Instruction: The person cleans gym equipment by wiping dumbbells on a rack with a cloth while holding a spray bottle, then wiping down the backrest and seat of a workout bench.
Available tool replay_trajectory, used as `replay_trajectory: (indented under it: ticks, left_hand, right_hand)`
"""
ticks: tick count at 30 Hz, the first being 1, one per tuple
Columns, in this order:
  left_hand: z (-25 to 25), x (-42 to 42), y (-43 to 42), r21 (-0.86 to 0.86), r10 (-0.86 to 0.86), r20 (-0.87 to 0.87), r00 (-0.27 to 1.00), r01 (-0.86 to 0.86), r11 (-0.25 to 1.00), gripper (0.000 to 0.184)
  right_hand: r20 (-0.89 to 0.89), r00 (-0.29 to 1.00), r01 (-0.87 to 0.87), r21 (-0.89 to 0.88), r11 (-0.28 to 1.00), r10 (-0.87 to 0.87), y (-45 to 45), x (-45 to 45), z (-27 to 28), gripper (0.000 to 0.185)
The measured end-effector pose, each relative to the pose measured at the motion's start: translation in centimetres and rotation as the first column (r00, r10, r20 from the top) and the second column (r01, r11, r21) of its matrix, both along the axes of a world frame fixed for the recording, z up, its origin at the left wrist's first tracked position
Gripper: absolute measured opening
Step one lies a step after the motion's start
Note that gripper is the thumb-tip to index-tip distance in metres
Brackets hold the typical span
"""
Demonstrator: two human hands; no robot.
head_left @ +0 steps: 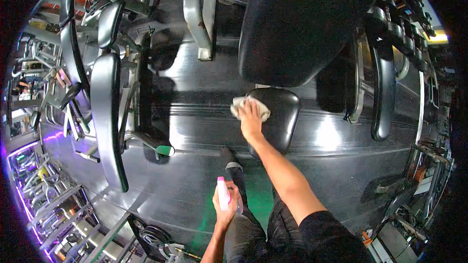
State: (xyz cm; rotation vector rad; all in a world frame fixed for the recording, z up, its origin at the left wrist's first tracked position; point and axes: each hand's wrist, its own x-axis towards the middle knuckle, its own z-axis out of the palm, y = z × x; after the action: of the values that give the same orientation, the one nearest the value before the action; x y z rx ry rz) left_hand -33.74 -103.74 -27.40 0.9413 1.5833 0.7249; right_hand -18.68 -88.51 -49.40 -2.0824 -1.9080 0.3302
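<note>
My right hand (250,115) presses a pale cloth (241,105) against the left edge of a black padded bench seat (280,119). Its fingers are bent over the cloth. Above the seat rises the bench's large black backrest (297,29), close to the camera. Lower down, in front of my legs, my left hand (231,204) is wrapped round a spray bottle (223,192) with a white and pink trigger head. The bottle is upright, and its lower part is partly hidden by my fingers.
Long black benches stand at the left (105,112) and at the right (384,92). A dumbbell rack (390,24) runs along the upper right. A grey metal post (199,29) stands on the dark, shiny floor (200,92). Weight plates (148,234) sit at the lower left.
</note>
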Motion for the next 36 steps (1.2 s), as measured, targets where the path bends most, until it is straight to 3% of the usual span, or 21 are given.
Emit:
replay_trajectory:
  ticks: [2, 4, 10, 12, 14, 16, 17, 18, 19, 20, 21, 22, 23, 25, 26, 27, 28, 29, 31, 32, 36]
  left_hand:
    - [0.6, 0.6, 0.6, -0.016, 0.032, 0.044, 0.999, -0.032, 0.999, 0.017]
    - [1.1, 1.3, 1.3, -0.099, 0.139, 0.122, 0.983, -0.127, 0.987, 0.017]
    - [1.2, 1.8, 2.2, -0.042, 0.021, 0.084, 0.996, -0.018, 0.999, 0.017]
    - [0.9, 1.8, 2.1, -0.026, 0.018, 0.075, 0.997, -0.016, 1.0, 0.018]
    - [0.5, 1.5, 1.7, 0.039, -0.068, 0.02, 0.997, 0.067, 0.997, 0.018]
    - [0.3, 1.4, 1.5, 0.041, -0.072, 0.0, 0.997, 0.072, 0.997, 0.018]
    - [0.2, 1.4, 1.3, 0.046, -0.078, -0.02, 0.997, 0.079, 0.996, 0.019]
    - [0.0, 1.5, 1.2, 0.045, -0.084, -0.016, 0.996, 0.084, 0.995, 0.019]
    - [-0.2, 1.5, 1.0, 0.014, -0.052, 0.003, 0.999, 0.052, 0.999, 0.019]
    - [-0.2, 1.7, 1.0, -0.018, -0.015, 0.02, 1.0, 0.016, 1.0, 0.019]
    - [0.0, 2.0, 1.0, -0.011, -0.009, 0.034, 0.999, 0.009, 1.0, 0.019]
    - [-0.3, 2.1, 0.8, -0.01, -0.01, 0.036, 0.999, 0.01, 1.0, 0.019]
    - [-0.7, 2.0, 0.3, -0.048, -0.016, 0.035, 0.999, 0.017, 0.999, 0.019]
    - [-0.8, 2.1, 0.2, -0.083, -0.021, 0.034, 0.999, 0.023, 0.996, 0.019]
    - [-0.3, 2.5, 0.6, -0.069, -0.024, 0.056, 0.998, 0.028, 0.997, 0.019]
    - [0.0, 2.9, 0.8, -0.056, -0.029, 0.076, 0.997, 0.033, 0.998, 0.019]
    - [0.1, 3.2, 0.9, -0.057, -0.031, 0.074, 0.997, 0.035, 0.998, 0.019]
    - [0.2, 3.4, 1.1, -0.079, 0.008, 0.137, 0.991, 0.003, 0.997, 0.018]
    - [0.2, 3.7, 1.3, -0.11, 0.039, 0.195, 0.98, -0.017, 0.994, 0.017]
    - [0.2, 3.9, 1.5, -0.12, 0.015, 0.146, 0.989, 0.003, 0.993, 0.017]
    - [-0.3, 3.7, 1.7, -0.113, -0.019, 0.099, 0.995, 0.03, 0.993, 0.018]
  right_hand:
    - [-0.133, 0.986, -0.108, -0.082, 0.991, 0.097, -5.1, -0.6, -0.6, 0.029]
    - [-0.023, 0.974, -0.228, -0.138, 0.964, 0.227, -10.2, -1.1, -0.3, 0.028]
    - [-0.183, 0.857, -0.514, -0.223, 0.829, 0.482, -20.5, 4.2, 0.9, 0.035]
    - [-0.156, 0.58, -0.812, -0.184, 0.553, 0.8, -18.9, 11.3, -0.4, 0.035]
    - [-0.244, 0.39, -0.921, -0.077, 0.383, 0.888, -14.3, 16.6, 0.4, 0.034]
    - [-0.589, 0.665, -0.743, -0.46, 0.486, 0.459, -8.6, 20.3, 1.3, 0.033]
    - [-0.276, 0.61, -0.712, -0.602, 0.362, 0.743, -2.5, 20.1, 8.3, 0.036]
    - [-0.242, 0.718, -0.654, -0.556, 0.514, 0.652, -1.5, 23.1, 6.6, 0.038]
    - [-0.386, 0.879, -0.465, -0.567, 0.68, 0.28, -0.4, 25.2, 6.5, 0.04]
    - [0.07, 0.781, -0.486, -0.554, 0.676, 0.62, 1.1, 26.4, 6.0, 0.046]
    - [-0.004, 0.951, -0.267, -0.515, 0.815, 0.309, 1.8, 26.8, 5.4, 0.052]
    - [-0.002, 0.951, -0.265, -0.515, 0.815, 0.308, 2.0, 26.2, 5.3, 0.052]
    - [-0.028, 0.994, -0.103, -0.559, 0.823, 0.105, 2.0, 25.4, 4.7, 0.044]
    - [-0.071, 0.976, 0.126, -0.579, 0.806, -0.204, 0.0, 22.8, 1.6, 0.045]
    - [-0.186, 0.972, 0.122, -0.119, 0.985, -0.143, -3.1, 20.6, -0.5, 0.053]
    - [-0.109, 0.974, 0.17, -0.229, 0.959, -0.198, -4.6, 17.9, 2.4, 0.053]
    - [-0.167, 0.939, 0.274, -0.168, 0.947, -0.302, -6.9, 15.9, 2.0, 0.055]
    - [-0.372, 0.826, 0.39, -0.164, 0.906, -0.423, -8.5, 14.0, 2.4, 0.055]
    - [-0.199, 0.877, 0.361, -0.327, 0.873, -0.437, -13.7, 10.0, 2.7, 0.063]
    - [-0.101, 0.942, 0.269, -0.337, 0.902, -0.319, -16.4, 8.6, 1.3, 0.067]
    - [-0.233, 0.963, 0.015, -0.453, 0.891, -0.134, -20.7, 5.2, 3.9, 0.071]
